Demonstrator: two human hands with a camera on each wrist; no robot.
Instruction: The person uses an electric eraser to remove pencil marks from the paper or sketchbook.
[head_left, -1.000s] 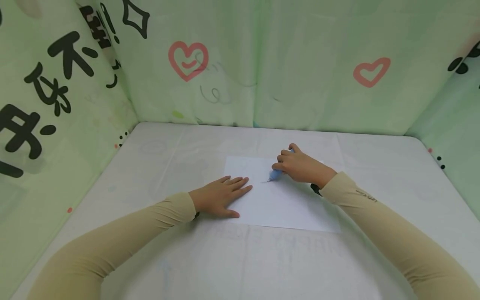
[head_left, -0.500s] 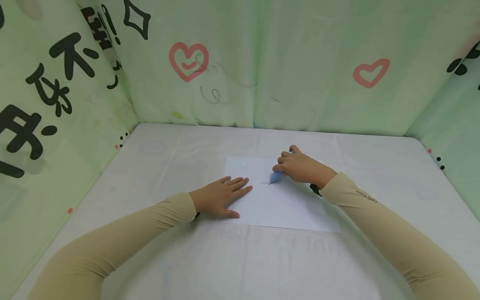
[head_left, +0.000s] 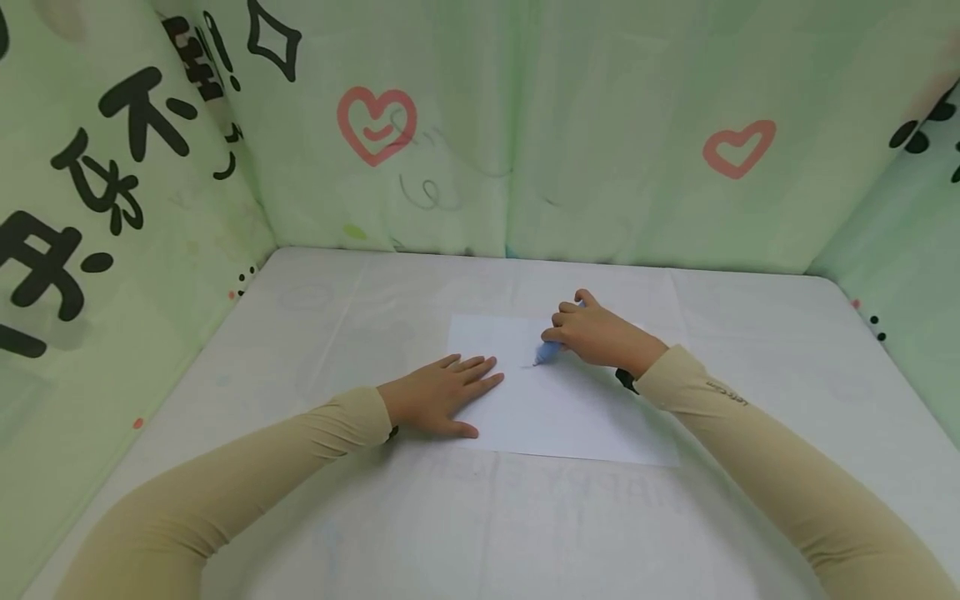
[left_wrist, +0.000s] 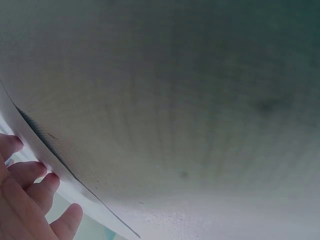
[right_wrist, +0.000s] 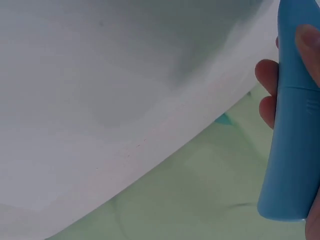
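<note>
A sheet of white paper (head_left: 570, 417) lies on the white-covered table. My left hand (head_left: 446, 393) rests flat on its left edge with the fingers spread; in the left wrist view the fingertips (left_wrist: 46, 181) lie along the paper's edge. My right hand (head_left: 600, 332) grips a thick blue pen-shaped tool (head_left: 549, 351) over the upper middle of the sheet. The tool's narrow tip points down at the paper, right at the end of a short faint line (head_left: 527, 367). In the right wrist view its wide rounded handle (right_wrist: 290, 155) shows, with thumb and fingers curled round it.
The table (head_left: 360, 517) is covered in white cloth with faint stains. Green curtains (head_left: 600, 200) with printed hearts and dark characters stand behind it and at both sides. Both arms wear beige sleeves (head_left: 285, 454).
The tool's tip has shifted slightly right and toward me, then back left, staying by the faint line. My left hand keeps its place on the paper.
</note>
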